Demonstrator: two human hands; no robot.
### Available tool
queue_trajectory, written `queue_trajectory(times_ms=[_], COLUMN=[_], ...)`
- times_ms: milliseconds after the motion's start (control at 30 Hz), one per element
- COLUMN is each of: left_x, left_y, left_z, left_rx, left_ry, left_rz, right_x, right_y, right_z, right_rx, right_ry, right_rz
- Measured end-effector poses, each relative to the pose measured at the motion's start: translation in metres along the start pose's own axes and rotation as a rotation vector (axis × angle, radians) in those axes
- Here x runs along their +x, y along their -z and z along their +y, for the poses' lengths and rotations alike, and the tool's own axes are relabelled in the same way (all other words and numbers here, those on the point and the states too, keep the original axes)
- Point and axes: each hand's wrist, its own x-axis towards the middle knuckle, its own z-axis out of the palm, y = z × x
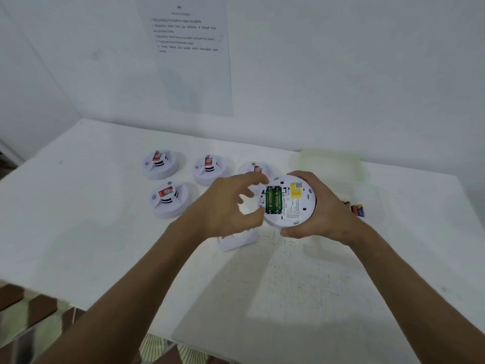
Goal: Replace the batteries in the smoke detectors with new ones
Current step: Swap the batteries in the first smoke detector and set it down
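Observation:
My right hand [321, 206] grips a white round smoke detector [294, 206] turned back-up above the table. Its battery bay lies uncovered with two green batteries [273, 200] side by side in it, and a yellow label sits beside them. My left hand [231, 206] hovers at the detector's left edge, fingers curled, thumb and fingertips close to the batteries; whether they touch is unclear. A white battery cover [237, 240] lies on the table below my left hand. Loose batteries [355, 207] lie to the right, partly behind my right hand.
Several other smoke detectors stand face-up on the white table [105, 232], such as one at the far left [160, 164] and one nearer [169, 199]. A translucent plastic container [333, 164] sits at the back right. An instruction sheet [189, 48] hangs on the wall.

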Motion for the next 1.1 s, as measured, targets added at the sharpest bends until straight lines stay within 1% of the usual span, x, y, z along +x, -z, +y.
queue_trajectory(times_ms=[67,233,467,600,767,867,967,1033,1100], left_x=[0.012,0.032,0.048,0.055,0.057,0.057,0.058,0.061,0.06], left_y=[0.0,-0.004,-0.025,-0.034,-0.043,-0.049,-0.059,-0.066,-0.072], left_z=[0.01,0.023,0.029,0.033,0.035,0.033,0.033,0.033,0.039], left_rx=[0.087,0.222,0.356,0.451,0.504,0.453,0.379,0.354,0.327], left_ry=[-0.028,-0.052,-0.107,-0.187,-0.299,-0.416,-0.553,-0.574,-0.552], left_rz=[-0.082,-0.213,-0.342,-0.404,-0.355,-0.258,-0.209,-0.187,-0.176], right_x=[-0.003,-0.013,-0.026,-0.035,-0.042,-0.046,-0.051,-0.056,-0.063], right_y=[0.002,0.009,0.016,0.018,0.03,0.036,0.044,0.049,0.053], right_z=[-0.001,0.004,0.003,0.009,0.016,0.018,0.02,0.019,0.019], right_rx=[-0.013,-0.039,-0.082,-0.065,-0.037,-0.027,-0.012,0.003,0.02], right_ry=[0.002,-0.015,-0.005,-0.02,-0.039,-0.059,-0.083,-0.097,-0.103], right_rz=[0.015,0.017,0.085,0.115,0.152,0.18,0.222,0.258,0.293])
